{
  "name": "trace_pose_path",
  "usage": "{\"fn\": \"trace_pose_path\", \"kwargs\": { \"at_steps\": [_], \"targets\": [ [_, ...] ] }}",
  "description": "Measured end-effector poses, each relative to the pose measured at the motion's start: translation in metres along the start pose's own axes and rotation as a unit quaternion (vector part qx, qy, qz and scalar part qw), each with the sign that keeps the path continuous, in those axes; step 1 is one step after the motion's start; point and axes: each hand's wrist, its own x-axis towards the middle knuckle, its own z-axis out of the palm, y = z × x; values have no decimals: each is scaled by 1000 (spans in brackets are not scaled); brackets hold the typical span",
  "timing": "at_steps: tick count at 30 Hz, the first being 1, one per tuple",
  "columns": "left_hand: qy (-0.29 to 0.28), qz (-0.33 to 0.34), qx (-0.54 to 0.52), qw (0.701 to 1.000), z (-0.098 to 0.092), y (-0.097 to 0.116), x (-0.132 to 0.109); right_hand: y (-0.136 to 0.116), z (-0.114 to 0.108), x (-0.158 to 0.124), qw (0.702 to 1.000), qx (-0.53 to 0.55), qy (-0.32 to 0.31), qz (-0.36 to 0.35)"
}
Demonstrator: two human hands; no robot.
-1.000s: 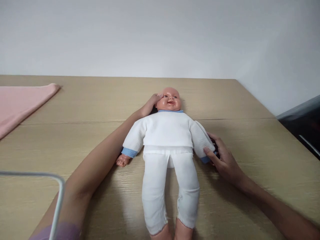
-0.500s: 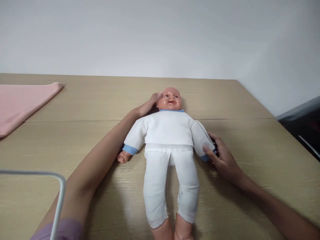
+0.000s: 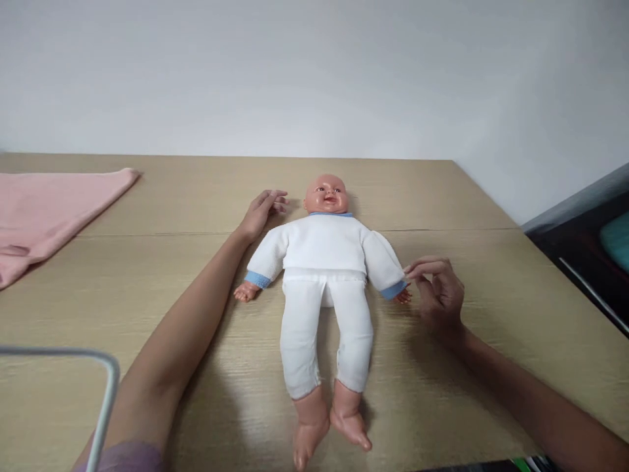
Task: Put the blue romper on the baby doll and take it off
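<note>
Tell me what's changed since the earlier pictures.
The left hand has let go of the doll's head and moved left, now apart from it. The right hand has loosened from around the sleeve end and drawn back right; any fingertip contact is unclear. The doll still lies face up on the table.

Open room beyond the doll (image 3: 324, 242)
Bench (image 3: 393, 187) lies free past its head; left forearm (image 3: 201, 301) and right grip (image 3: 439, 288) obstruct its flanks.
</note>
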Motion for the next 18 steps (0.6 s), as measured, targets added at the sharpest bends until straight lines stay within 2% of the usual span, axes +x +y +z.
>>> {"fn": "trace_pose_path", "kwargs": {
  "at_steps": [3, 10, 14, 16, 18],
  "targets": [
    [26, 9, 8, 1000, 3, 4, -16, -7, 1, -3, 996, 11, -5, -87],
    [92, 15, -10, 996, 10, 14, -52, -25, 11, 0, 977, 25, -63, -200],
    [143, 50, -9, 988, 15, 34, -73, -68, 0, -10, 981, 3, -43, -191],
    [156, 77, -6, 985, 25, 53, -86, -98, -11, -27, 982, 3, -44, -185],
    [134, 109, -9, 985, 43, 81, -106, -124, -23, -54, 974, -8, -46, -223]
  ]
}}
